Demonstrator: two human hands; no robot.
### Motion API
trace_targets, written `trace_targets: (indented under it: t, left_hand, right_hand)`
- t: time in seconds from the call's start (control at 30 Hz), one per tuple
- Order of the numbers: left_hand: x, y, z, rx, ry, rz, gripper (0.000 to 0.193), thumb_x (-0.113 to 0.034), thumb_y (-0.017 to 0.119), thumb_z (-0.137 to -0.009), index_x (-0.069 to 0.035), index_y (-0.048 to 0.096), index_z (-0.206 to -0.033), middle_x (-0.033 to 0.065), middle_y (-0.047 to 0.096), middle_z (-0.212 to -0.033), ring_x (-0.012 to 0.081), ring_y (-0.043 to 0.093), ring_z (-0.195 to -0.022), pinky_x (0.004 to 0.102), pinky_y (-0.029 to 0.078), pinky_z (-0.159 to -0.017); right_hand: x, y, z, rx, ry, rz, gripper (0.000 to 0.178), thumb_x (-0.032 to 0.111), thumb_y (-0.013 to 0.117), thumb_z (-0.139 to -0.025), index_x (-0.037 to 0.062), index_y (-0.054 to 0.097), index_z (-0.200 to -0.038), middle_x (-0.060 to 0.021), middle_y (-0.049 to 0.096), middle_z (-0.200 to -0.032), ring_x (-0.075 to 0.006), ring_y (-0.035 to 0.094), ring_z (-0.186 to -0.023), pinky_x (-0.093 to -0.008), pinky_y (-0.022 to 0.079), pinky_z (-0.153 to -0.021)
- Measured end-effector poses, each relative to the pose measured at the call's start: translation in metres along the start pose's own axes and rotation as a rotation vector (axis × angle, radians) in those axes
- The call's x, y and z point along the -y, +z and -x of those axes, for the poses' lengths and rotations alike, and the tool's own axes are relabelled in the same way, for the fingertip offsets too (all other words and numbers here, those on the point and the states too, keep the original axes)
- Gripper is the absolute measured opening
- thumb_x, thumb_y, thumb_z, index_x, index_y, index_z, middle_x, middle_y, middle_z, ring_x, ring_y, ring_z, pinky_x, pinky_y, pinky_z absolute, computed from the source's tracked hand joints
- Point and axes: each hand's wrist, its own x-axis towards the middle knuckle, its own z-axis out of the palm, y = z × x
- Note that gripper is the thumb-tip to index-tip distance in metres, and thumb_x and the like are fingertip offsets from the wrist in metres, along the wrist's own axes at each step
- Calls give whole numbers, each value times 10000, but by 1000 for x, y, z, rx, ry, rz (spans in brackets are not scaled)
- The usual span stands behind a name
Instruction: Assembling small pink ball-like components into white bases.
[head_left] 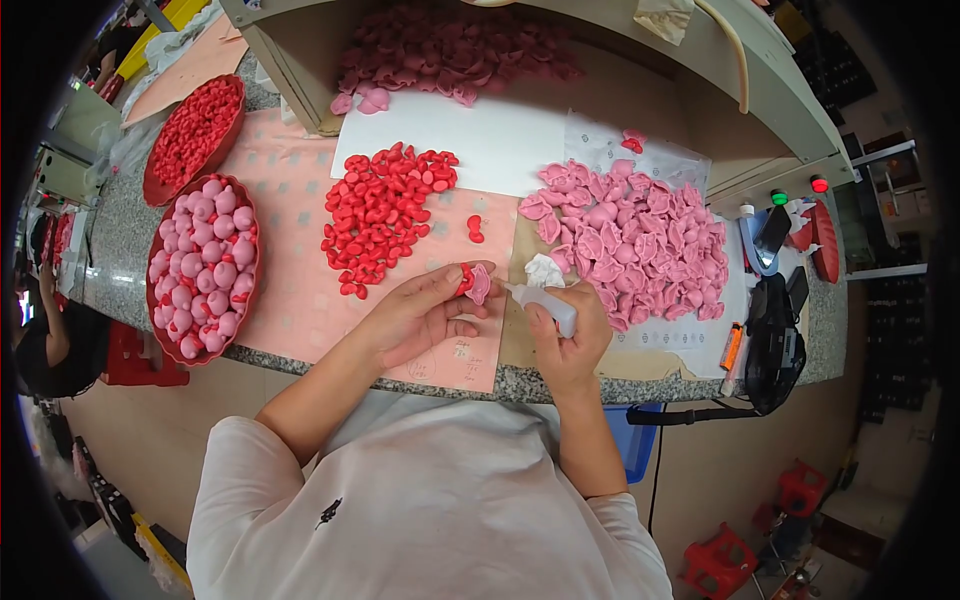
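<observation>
Between the thumb and fingers of my left hand [425,312] is a small pink cupped piece [480,284] with a red rounded piece [465,279] against it. My right hand [578,338] is closed around a small translucent squeeze bottle [547,307], its thin nozzle pointing left at the pink piece. Whether the tip touches it I cannot tell. A crumpled white tissue [543,270] lies just beyond the bottle. Left of centre spreads a pile of red bow-shaped pieces [385,215], with one loose red piece [475,229] beside it. Pink cupped pieces [640,240] are heaped at the right.
At the left stand a red tray [257,262] of pink balls with red parts and another red tray [240,118] of red pieces. A box-like hood [720,70] covers more pink pieces [440,50]. An orange lighter [732,346] and a black bag [775,345] lie at the right.
</observation>
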Motion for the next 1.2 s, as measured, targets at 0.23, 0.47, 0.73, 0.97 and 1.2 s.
trace_targets:
  t: [0.23, 0.47, 0.73, 0.97, 1.2]
  left_hand:
    - [1, 1, 0, -8, 10, -6, 452, -307, 413, -989, -7, 410, -1327, 143, 555, -1194, 167, 592, -963, 347, 504, -820]
    - [1, -2, 0, -5, 16, -22, 423, -308, 450, -979, -34, 440, -1300, 92, 562, -1197, 143, 578, -975, 328, 498, -809]
    - [4, -3, -3, -4, 47, -6, 405, -279, 454, -980, -47, 421, -1311, 84, 565, -1182, 157, 592, -983, 334, 501, -790]
    - [8, -4, -6, -11, 86, -37, 437, -300, 432, -983, -30, 411, -1326, 96, 557, -1176, 153, 580, -995, 339, 508, -806]
    - [9, 3, -8, -39, 91, -69, 424, -271, 434, -986, -31, 405, -1334, 80, 553, -1189, 144, 570, -988, 315, 495, -798]
  right_hand:
    - [0, -1, 4, 0, 6, 3, 180, 79, 683, -770, 0, 564, -881, -93, 529, -706, -201, 488, -606, -293, 404, -565]
    - [-3, -1, 8, -11, -1, -2, 168, 60, 680, -763, 2, 565, -871, -88, 538, -704, -192, 490, -609, -292, 403, -568]
    - [-2, -3, 6, -21, -35, 3, 191, 56, 691, -746, 1, 571, -884, -90, 547, -717, -200, 506, -619, -300, 412, -574]
    - [-3, -7, 7, -10, -7, 14, 211, 59, 704, -735, -1, 580, -895, -98, 548, -721, -208, 513, -619, -299, 417, -574]
    - [-1, -11, 2, 3, -33, 19, 227, 60, 723, -721, -1, 577, -884, -98, 551, -720, -211, 511, -604, -300, 415, -562]
